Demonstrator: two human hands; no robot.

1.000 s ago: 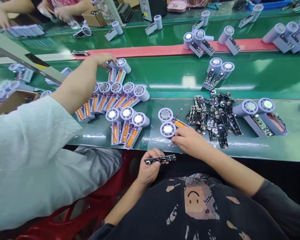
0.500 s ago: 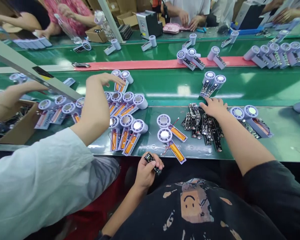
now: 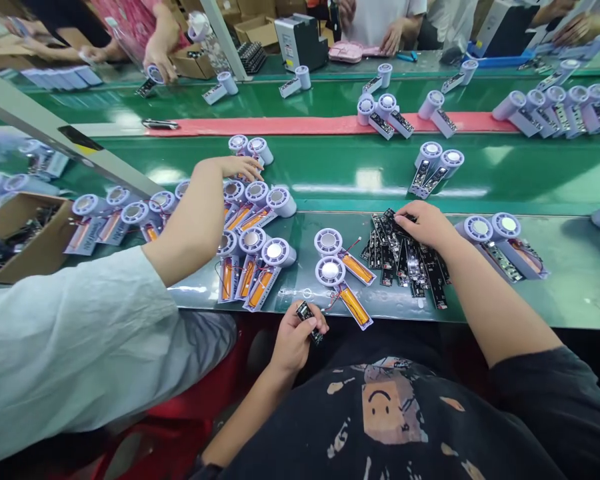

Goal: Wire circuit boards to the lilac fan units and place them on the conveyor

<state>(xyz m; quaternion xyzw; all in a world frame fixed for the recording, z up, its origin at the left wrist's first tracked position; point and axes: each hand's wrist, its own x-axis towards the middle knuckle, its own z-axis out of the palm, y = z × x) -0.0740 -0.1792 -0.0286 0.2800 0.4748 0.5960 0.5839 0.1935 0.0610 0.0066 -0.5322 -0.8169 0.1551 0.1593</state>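
My left hand (image 3: pixel 300 333) is closed around a black circuit board (image 3: pixel 310 323) just off the bench's front edge. On the pile of black circuit boards (image 3: pixel 405 257) rests my right hand (image 3: pixel 423 221), its fingers bent together at the pile's upper edge; a board seems to be pinched there. Left of the pile lie two lavender fan units, an upper one (image 3: pixel 328 242) and a lower one (image 3: pixel 330 271), each with an orange battery in its open handle. Right of my right hand are two more fan units (image 3: pixel 505 225) with boards or wires in their handles.
A co-worker's arm (image 3: pixel 195 207) reaches over several fan units (image 3: pixel 275 252) at the left. Two fans with boards (image 3: pixel 429 152) stand on the green belt (image 3: pixel 320 173) behind the pile. A cardboard box (image 3: pixel 30 247) holds dark parts. A slanted metal post (image 3: pixel 115 173) crosses the left side.
My right hand has drawn back from near the belt fans to the pile, its spread fingers now closed. My left hand barely moved. The belt fans shifted slightly right; the co-worker's hand moved right and down.
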